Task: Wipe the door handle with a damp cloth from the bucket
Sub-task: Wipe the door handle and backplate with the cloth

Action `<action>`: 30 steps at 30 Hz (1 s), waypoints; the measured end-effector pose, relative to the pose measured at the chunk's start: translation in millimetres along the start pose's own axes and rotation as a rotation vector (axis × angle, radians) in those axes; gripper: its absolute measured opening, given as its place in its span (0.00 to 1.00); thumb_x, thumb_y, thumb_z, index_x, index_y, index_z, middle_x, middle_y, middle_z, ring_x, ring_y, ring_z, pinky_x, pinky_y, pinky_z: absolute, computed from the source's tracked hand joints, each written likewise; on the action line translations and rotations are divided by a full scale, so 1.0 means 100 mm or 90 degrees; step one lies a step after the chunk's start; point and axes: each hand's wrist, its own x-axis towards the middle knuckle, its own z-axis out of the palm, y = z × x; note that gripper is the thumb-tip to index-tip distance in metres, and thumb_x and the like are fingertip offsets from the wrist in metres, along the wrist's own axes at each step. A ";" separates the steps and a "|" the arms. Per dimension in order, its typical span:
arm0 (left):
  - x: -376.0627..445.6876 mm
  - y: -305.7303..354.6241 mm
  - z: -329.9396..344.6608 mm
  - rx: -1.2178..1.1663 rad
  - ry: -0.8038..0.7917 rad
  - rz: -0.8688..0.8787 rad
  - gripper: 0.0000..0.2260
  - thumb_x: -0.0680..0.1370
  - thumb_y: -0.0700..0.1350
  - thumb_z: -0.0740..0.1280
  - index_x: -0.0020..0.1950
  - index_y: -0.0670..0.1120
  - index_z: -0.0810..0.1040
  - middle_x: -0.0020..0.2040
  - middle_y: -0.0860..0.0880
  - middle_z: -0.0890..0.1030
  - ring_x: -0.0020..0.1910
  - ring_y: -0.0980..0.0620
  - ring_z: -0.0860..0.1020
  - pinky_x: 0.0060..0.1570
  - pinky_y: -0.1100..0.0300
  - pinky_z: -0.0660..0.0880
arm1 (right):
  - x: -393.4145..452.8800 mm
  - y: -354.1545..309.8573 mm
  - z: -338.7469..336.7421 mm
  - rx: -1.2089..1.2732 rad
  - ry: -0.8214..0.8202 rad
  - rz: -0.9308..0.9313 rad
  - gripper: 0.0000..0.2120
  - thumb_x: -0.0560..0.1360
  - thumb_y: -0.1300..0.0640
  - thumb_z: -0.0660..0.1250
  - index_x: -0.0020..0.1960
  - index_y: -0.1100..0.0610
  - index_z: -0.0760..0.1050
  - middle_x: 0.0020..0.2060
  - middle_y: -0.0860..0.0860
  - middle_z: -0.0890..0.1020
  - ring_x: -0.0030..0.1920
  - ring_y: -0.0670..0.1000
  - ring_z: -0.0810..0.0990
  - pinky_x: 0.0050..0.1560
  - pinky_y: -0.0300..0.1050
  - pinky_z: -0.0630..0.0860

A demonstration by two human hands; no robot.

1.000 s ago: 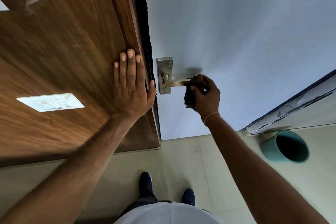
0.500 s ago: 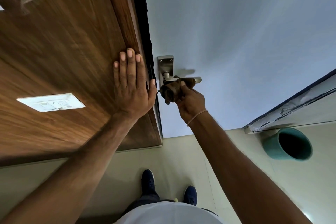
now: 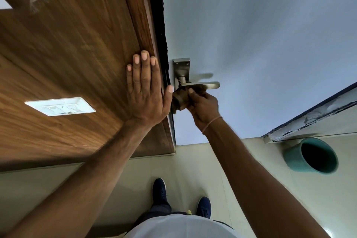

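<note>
A silver lever door handle (image 3: 211,85) on a steel backplate (image 3: 181,68) sticks out of the pale grey door (image 3: 251,44). My right hand (image 3: 202,109) grips a brown damp cloth (image 3: 180,99) and presses it against the underside of the lever near the backplate. The lever's free end shows past the cloth. My left hand (image 3: 145,91) lies flat and open on the wooden panel (image 3: 77,54) beside the door edge, thumb close to the cloth. A teal bucket (image 3: 291,158) stands on the floor at the right.
A white switch plate (image 3: 59,106) is set in the wooden panel at the left. A chipped frame edge (image 3: 309,120) runs behind the bucket. My two dark shoes (image 3: 159,191) stand on the cream tiled floor below the handle.
My right hand slid the cloth from the lever's free end leftward to the backplate end and stays there. The left hand has stayed flat on the wood.
</note>
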 end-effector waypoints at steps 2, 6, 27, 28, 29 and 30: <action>-0.01 -0.01 -0.02 -0.014 0.000 -0.005 0.34 0.86 0.56 0.55 0.85 0.36 0.51 0.81 0.31 0.64 0.86 0.37 0.52 0.84 0.40 0.54 | -0.01 0.03 0.05 -0.026 -0.008 -0.005 0.16 0.83 0.66 0.67 0.69 0.70 0.77 0.63 0.66 0.83 0.65 0.66 0.83 0.69 0.65 0.80; 0.00 -0.03 -0.04 -0.012 -0.004 -0.003 0.34 0.86 0.56 0.53 0.85 0.36 0.52 0.82 0.34 0.62 0.86 0.41 0.47 0.84 0.40 0.55 | 0.02 -0.09 -0.17 -0.011 0.071 -0.039 0.09 0.81 0.66 0.71 0.61 0.66 0.81 0.56 0.64 0.86 0.62 0.66 0.85 0.68 0.65 0.80; -0.03 -0.08 -0.01 -0.023 0.003 0.010 0.33 0.86 0.56 0.52 0.85 0.39 0.52 0.83 0.37 0.58 0.86 0.41 0.50 0.84 0.40 0.56 | 0.15 0.01 -0.33 -0.847 0.049 -0.948 0.13 0.77 0.68 0.69 0.58 0.59 0.86 0.59 0.58 0.85 0.53 0.63 0.81 0.52 0.52 0.79; -0.03 -0.08 -0.01 -0.022 0.003 0.008 0.33 0.86 0.56 0.52 0.85 0.39 0.52 0.83 0.37 0.58 0.86 0.41 0.50 0.84 0.40 0.57 | 0.16 -0.02 -0.39 -0.840 0.076 -0.928 0.14 0.75 0.70 0.70 0.57 0.58 0.86 0.59 0.57 0.85 0.54 0.63 0.80 0.52 0.52 0.79; -0.03 -0.08 -0.01 -0.017 0.003 0.005 0.33 0.86 0.56 0.52 0.86 0.39 0.51 0.83 0.37 0.58 0.86 0.41 0.50 0.84 0.40 0.57 | 0.15 -0.03 -0.41 -0.839 0.097 -0.914 0.15 0.73 0.70 0.70 0.56 0.58 0.86 0.59 0.57 0.85 0.53 0.62 0.79 0.52 0.52 0.79; -0.03 -0.08 0.00 -0.013 0.002 0.003 0.33 0.86 0.56 0.52 0.86 0.39 0.51 0.83 0.37 0.57 0.86 0.41 0.50 0.84 0.40 0.56 | 0.14 -0.02 -0.39 -0.842 0.102 -0.914 0.15 0.73 0.71 0.69 0.55 0.58 0.86 0.58 0.57 0.85 0.53 0.62 0.79 0.51 0.52 0.78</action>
